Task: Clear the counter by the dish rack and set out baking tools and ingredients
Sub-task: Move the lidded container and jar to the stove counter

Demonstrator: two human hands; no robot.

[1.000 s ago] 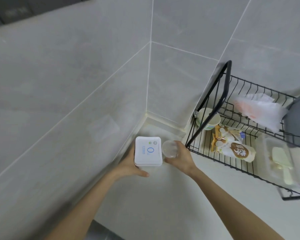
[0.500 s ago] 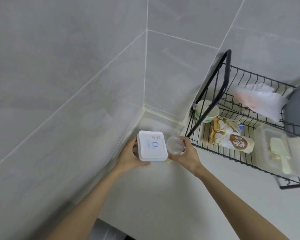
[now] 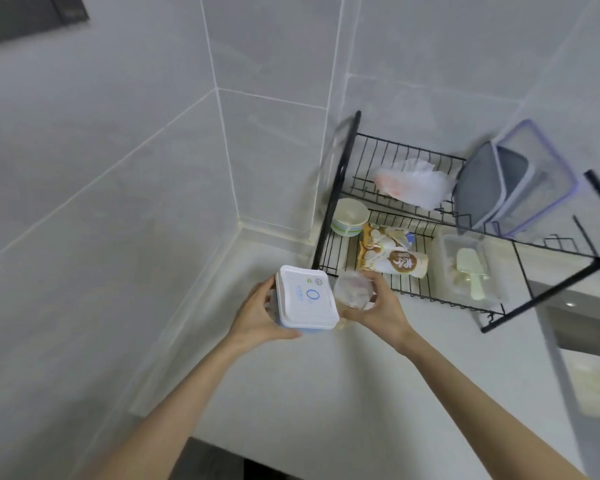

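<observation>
My left hand (image 3: 257, 315) grips a square white-lidded container (image 3: 307, 297) with a blue base, held just above the white counter (image 3: 291, 382) near the wall corner. My right hand (image 3: 378, 306) holds a small clear round cup (image 3: 354, 289) right beside the container, fingers curled round it. Both sit just left of the black wire dish rack (image 3: 340, 188).
The rack's lower shelf holds a pale bowl (image 3: 350, 216), a brown-and-white packet (image 3: 392, 258) and a clear tub with a pale scoop (image 3: 471, 271). Its upper shelf carries a plastic bag (image 3: 409, 183) and grey lidded containers (image 3: 506, 181). A sink edge (image 3: 568, 327) lies at right.
Both hands have lifted the container and the cup a little and drawn them back from the corner toward me. The view has swung right, showing more of the rack.
</observation>
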